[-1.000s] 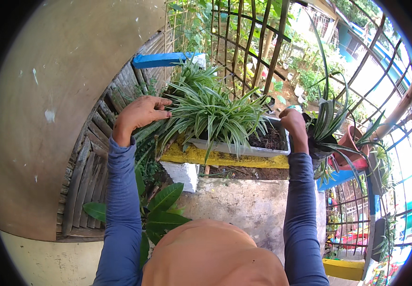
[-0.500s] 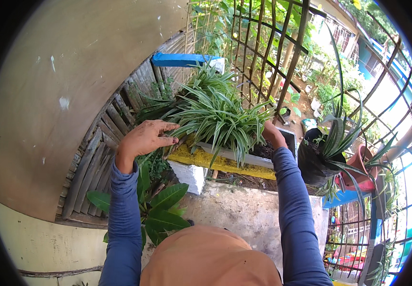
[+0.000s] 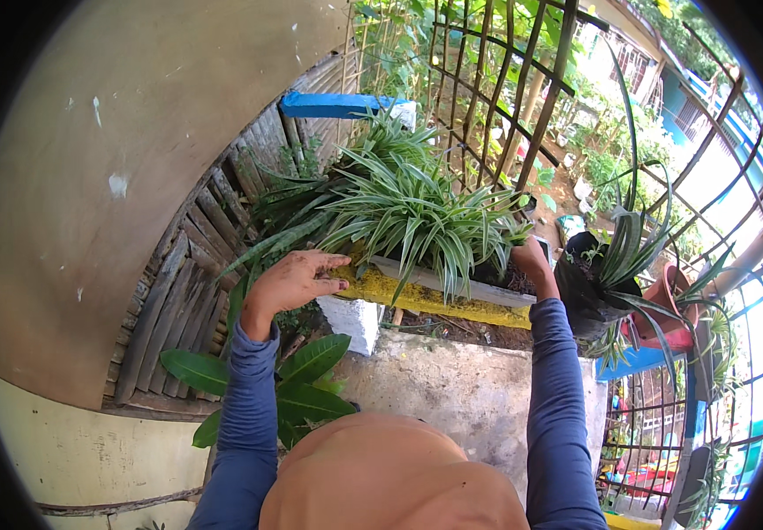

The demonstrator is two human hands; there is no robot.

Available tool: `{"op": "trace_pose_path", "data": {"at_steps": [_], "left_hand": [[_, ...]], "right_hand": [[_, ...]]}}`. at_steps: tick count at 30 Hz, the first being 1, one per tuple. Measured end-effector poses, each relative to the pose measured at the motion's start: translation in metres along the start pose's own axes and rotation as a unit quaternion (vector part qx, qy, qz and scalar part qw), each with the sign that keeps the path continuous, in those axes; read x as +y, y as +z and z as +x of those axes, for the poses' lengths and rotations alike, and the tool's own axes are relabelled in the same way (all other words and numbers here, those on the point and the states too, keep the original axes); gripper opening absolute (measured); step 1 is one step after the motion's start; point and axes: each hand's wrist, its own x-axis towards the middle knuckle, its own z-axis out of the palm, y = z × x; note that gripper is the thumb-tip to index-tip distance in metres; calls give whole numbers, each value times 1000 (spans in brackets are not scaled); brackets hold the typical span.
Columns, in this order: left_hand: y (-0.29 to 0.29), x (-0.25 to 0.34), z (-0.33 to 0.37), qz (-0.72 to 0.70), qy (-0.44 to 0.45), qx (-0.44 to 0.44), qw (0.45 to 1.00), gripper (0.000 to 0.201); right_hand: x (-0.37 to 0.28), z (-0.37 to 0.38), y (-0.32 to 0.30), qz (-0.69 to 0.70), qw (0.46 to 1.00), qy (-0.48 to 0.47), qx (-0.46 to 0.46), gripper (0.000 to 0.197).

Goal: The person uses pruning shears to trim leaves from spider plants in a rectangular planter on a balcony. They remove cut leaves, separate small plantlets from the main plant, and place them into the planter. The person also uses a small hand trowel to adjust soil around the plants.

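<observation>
Left hand (image 3: 300, 281), left of centre: thumb and fingers parted, holding nothing, near yellow ledge (image 3: 374, 288). Right hand (image 3: 533, 260), right of centre, at leaf edge: fingertips hidden, grip cannot be told. Striped-leaf plant (image 3: 434, 216), mid-frame, spills over white planter (image 3: 487, 292). Black plant bag (image 3: 583, 300) farther right.
</observation>
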Motion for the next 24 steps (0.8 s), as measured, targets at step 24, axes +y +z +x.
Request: {"op": "trace_pose_path", "data": {"at_steps": [24], "left_hand": [[90,-133,-29,-640,-157,110,744,39]], "right_hand": [[-188,-136,231,-320,868,-140,-353,51]]}}
